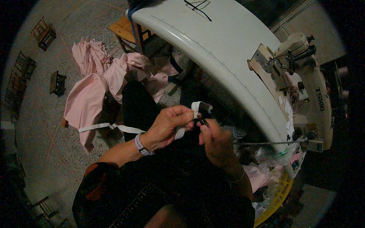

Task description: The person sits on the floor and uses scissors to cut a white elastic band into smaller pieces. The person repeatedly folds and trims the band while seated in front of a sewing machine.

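My left hand (pixel 172 122), with a watch on its wrist, pinches a white fabric band (pixel 195 106) between thumb and fingertips. One end of the band loops up past the fingertips. From below the hand the band trails left to a pink cloth (pixel 87 99), which lies heaped by my legs and over the floor. Close against the left fingertips, my right hand (pixel 218 139) grips a small dark tool (pixel 203 122). It is partly covered by the fingers and blurred, so its kind is unclear.
A white sewing table (pixel 199 37) curves along the right, with a sewing machine (pixel 296 54) and a pair of glasses (pixel 198 8) on it. Below its near end, a yellow basket (pixel 278 206) holds plastic and pink cloth. A wooden chair (pixel 122 28) and a small stool (pixel 58 82) stand to the left.
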Available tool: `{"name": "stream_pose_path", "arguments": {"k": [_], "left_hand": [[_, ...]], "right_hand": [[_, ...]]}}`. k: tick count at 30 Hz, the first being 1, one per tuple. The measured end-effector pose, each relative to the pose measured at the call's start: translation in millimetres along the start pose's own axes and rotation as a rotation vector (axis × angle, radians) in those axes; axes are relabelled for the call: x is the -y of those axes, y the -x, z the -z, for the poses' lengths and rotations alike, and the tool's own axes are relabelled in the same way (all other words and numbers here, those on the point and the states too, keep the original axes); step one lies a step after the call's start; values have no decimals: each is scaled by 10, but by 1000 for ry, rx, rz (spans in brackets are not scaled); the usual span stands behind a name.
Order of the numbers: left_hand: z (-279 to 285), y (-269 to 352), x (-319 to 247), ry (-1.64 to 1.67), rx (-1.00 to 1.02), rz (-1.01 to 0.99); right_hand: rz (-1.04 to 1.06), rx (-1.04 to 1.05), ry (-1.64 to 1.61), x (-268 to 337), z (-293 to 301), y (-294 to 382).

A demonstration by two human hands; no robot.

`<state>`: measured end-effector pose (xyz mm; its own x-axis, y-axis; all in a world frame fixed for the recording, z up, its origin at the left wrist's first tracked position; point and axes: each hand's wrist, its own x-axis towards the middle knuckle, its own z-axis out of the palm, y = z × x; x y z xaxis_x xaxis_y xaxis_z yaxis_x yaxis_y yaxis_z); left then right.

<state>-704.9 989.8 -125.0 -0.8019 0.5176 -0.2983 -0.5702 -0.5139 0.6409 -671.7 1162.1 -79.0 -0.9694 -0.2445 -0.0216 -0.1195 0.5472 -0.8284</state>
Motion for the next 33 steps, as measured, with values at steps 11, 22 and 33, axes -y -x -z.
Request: {"name": "stream_pose_path", "arguments": {"k": [11, 22, 33], "left_hand": [[-23, -11, 64, -63, -80, -83], [-37, -25, 70, -47, -72, -95], [-73, -29, 72, -176, -107, -183]], "right_hand": [[-7, 29, -30, -1, 41, -26], [55, -19, 88, -76, -8, -23], [176, -39, 198, -75, 5, -41]]}}
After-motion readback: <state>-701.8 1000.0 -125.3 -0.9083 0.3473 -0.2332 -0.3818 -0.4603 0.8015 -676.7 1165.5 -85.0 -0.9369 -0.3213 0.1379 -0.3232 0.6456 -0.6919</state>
